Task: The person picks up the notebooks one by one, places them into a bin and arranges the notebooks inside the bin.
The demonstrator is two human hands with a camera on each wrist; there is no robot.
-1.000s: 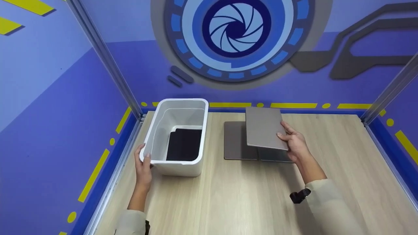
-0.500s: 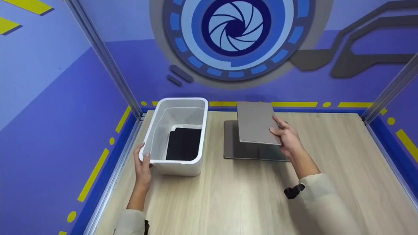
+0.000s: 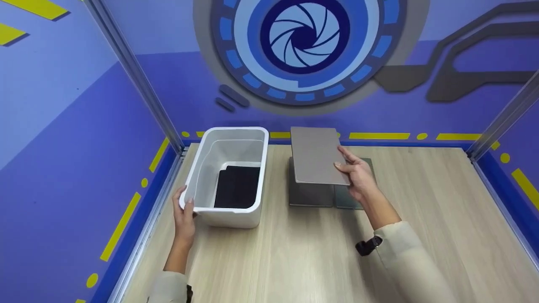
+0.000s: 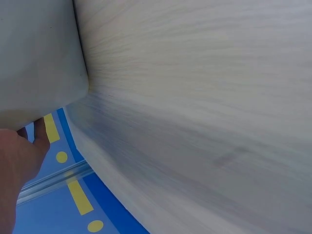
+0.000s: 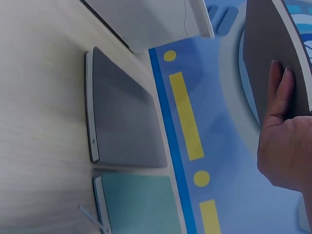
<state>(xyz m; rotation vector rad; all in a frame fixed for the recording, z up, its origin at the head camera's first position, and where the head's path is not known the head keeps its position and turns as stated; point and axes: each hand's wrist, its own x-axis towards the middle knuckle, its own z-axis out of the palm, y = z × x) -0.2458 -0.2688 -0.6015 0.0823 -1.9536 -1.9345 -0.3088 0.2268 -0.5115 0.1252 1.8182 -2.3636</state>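
Note:
My right hand [image 3: 358,174] pinches a taupe notebook [image 3: 318,153] by its right edge, thumb on top and fingers beneath, and holds it above the table. Under it lie another taupe notebook [image 5: 124,112] and a green notebook [image 5: 141,202], side by side; a thin ribbon sticks out of the green one. In the head view the held notebook partly covers both. At left, my left hand [image 3: 184,214] grips the near left corner of a white plastic bin [image 3: 229,216]. Flat black rectangular pieces [image 3: 238,187] lie on the bin's floor; their kind cannot be told.
The light wooden table [image 3: 303,261] is bounded by blue walls with yellow markings. A metal rail [image 3: 139,252] runs along its left side. The bin stands near the back wall, left of the notebooks.
My right hand has carried the taupe notebook leftward and slightly up, toward the bin, uncovering more of the green notebook. My left hand keeps its grip on the bin, which stays in place.

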